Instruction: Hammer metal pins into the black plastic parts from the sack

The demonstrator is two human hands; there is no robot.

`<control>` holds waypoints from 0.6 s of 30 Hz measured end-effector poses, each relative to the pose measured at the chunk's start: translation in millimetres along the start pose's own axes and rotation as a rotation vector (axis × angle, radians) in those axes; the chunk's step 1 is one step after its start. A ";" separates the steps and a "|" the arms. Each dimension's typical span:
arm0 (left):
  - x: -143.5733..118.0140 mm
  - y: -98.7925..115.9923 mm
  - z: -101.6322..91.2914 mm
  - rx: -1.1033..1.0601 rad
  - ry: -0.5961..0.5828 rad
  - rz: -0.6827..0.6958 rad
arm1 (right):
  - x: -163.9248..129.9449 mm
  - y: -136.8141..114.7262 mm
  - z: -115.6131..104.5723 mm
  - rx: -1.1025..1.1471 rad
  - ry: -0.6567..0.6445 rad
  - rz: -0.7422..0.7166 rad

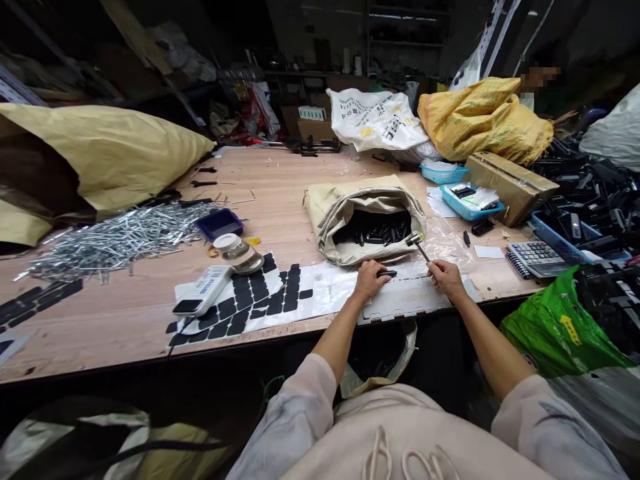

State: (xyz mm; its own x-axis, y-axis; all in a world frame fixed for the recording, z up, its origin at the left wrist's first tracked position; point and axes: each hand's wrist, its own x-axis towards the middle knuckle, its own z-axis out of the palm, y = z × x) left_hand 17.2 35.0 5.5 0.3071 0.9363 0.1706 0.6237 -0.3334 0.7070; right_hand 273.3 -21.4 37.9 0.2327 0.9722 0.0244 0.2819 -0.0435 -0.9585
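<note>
My right hand (447, 279) grips the handle of a small metal hammer (421, 248). Its head is raised near the mouth of an open beige sack (320, 203). Small black parts (383, 230) fill that sack. My left hand (369, 280) is closed on a slim black piece (387, 273), pressed down by the fingers at the left end of a flat whitish board (415, 297). The two hands are apart, and the hammer head does not touch the black piece.
Leftward are a jar (239, 253), a white boxy device (204, 291), black adhesive pads (280, 293), a blue tray (220, 224) and a heap of metal rods (125, 233). Rightward sit a calculator (537, 259), blue baskets (470, 201), a cardboard box (510, 187) and a green bag (550, 327). A person is behind.
</note>
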 end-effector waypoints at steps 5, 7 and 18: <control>1.6 -1.9 4.6 -0.009 0.002 -0.009 | -21.9 -5.4 2.1 -0.260 -0.059 -0.192; 1.8 -1.7 4.8 -0.004 0.004 -0.018 | -25.7 -5.2 5.5 -0.343 -0.061 -0.251; 1.2 -0.3 3.0 0.006 -0.010 -0.015 | -29.0 2.0 13.5 -0.512 -0.096 -0.243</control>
State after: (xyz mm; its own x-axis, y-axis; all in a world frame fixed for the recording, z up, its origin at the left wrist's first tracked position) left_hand 19.5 35.8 3.4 0.3053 0.9399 0.1532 0.6327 -0.3204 0.7050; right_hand 254.5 -46.5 31.4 0.0264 0.9837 0.1781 0.7369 0.1012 -0.6683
